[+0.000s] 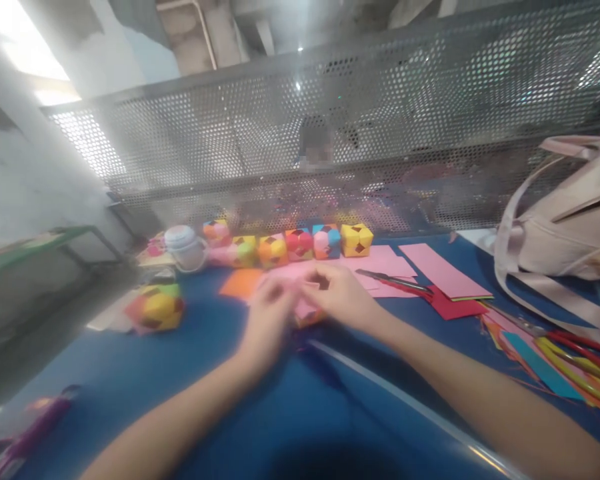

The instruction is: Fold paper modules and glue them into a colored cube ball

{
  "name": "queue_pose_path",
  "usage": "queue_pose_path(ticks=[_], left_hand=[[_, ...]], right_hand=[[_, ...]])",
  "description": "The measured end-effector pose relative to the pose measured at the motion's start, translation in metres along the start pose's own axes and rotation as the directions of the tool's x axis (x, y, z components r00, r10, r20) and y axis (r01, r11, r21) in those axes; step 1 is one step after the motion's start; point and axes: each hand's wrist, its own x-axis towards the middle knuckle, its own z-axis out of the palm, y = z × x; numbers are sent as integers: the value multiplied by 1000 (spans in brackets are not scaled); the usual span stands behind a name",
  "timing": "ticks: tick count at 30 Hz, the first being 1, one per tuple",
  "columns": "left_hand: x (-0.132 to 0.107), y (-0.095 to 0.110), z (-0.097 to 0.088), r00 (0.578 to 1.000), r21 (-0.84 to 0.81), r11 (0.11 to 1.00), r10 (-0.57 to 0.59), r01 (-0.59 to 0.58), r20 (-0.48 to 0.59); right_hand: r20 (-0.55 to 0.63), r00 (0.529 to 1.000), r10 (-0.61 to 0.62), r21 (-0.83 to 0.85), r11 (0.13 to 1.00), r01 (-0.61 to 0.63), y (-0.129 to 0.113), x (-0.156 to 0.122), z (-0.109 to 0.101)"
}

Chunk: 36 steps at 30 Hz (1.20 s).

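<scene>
My left hand [270,313] and my right hand [337,293] meet over the middle of the blue table, fingers closed around a folded pink paper piece [306,308]. Some orange or yellow shows at its lower edge; motion blur hides the finer folds. Just behind the hands lie pink paper sheets [380,260] and an orange sheet [237,283]. Several folded paper cubes in mixed colours, among them a yellow cube [357,240], stand in a row beyond. Off to the left sits a larger yellow and pink folded paper shape [159,308].
Black-handled scissors [395,281] lie over pink and red paper. Farther right are yellow-handled scissors [575,373], coloured strips [540,363] and a pale bag [570,213]. A white lidded tub [184,247] stands back left. A perforated metal screen [260,127] rises behind the table.
</scene>
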Motion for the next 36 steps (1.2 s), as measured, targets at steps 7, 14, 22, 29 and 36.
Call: queue_pose_path(ticks=[7,14,22,29,36], left_hand=[[11,-7,-13,993,122,990,54,-67,101],[6,-2,-13,994,165,985,35,-51,100],[6,2,-14,977,10,987,-162,162,141],[6,5,-15,974,13,985,-171,171,146],[4,4,-14,984,132,990,-71,49,162]], right_hand=[[31,999,44,34,998,-45,12,0,-1],[60,990,130,143,980,-138,10,-4,3],[42,999,-6,87,996,2,15,-5,5],[39,992,-117,9,993,117,13,-6,3],[40,999,-9,-3,1000,10,11,-8,3]])
